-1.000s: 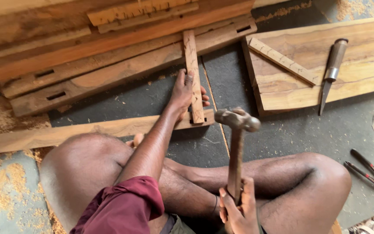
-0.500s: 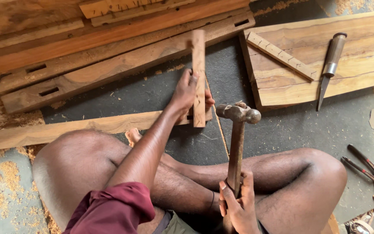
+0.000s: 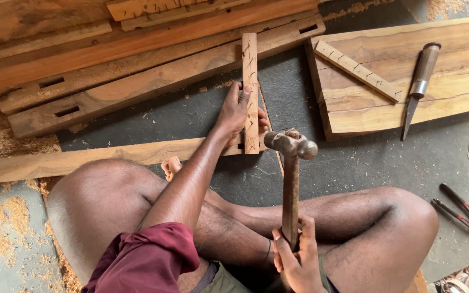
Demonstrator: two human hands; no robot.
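Observation:
I sit cross-legged on a dark floor. My left hand (image 3: 238,113) grips a narrow wooden strip (image 3: 249,59) scored with slanted marks, holding it upright against the end of a long plank (image 3: 82,159) that lies in front of my knees. The strip's far end reaches a mortised beam (image 3: 153,81). My right hand (image 3: 295,259) holds the wooden handle of a ball-peen hammer (image 3: 291,145); its metal head hangs just right of the strip's near end, not touching it.
A wide board (image 3: 451,92) at the right carries a second marked strip (image 3: 355,70) and a chisel (image 3: 420,87). Pincers (image 3: 465,211) lie on the floor at the right. More beams are stacked at the top left. Sawdust (image 3: 1,141) covers the left.
My left hand has turned the strip from a slant to straight up and down. The hammer head has stayed raised beside it.

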